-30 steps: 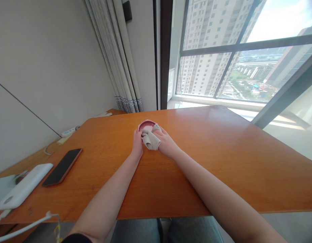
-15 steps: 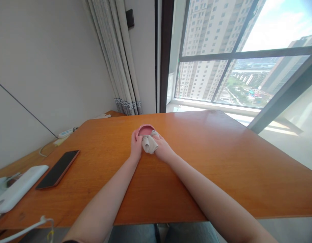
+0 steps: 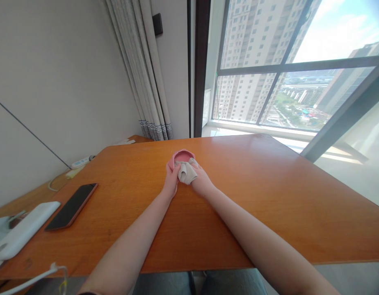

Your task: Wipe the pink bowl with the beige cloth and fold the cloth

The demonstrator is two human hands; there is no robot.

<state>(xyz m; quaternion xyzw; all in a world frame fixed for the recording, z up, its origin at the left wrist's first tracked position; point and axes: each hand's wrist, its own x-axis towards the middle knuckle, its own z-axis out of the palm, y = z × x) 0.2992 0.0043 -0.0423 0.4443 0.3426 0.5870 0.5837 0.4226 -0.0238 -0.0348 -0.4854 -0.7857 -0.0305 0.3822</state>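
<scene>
A pink bowl (image 3: 182,155) is tilted with its opening toward me, over the middle of the wooden table. My left hand (image 3: 171,177) is closed on the bowl's left side, its thumb near the rim. A light grey cloth (image 3: 187,173) hangs bunched over the bowl's near edge. Against the bowl's right side, my right hand (image 3: 202,179) is closed on the cloth, with some of its fingers hidden behind the fabric. Whether the bowl's base touches the table cannot be seen.
On the left of the wooden table (image 3: 269,196) lie a dark phone (image 3: 72,206) and a white oblong device (image 3: 26,230). A white cable (image 3: 32,282) crosses the near left corner. A power strip (image 3: 81,162) lies by the wall, and a large window (image 3: 284,94) stands beyond the table.
Both hands have shifted slightly to the right, carrying the bowl and the cloth along. The grip of each hand looks the same.
</scene>
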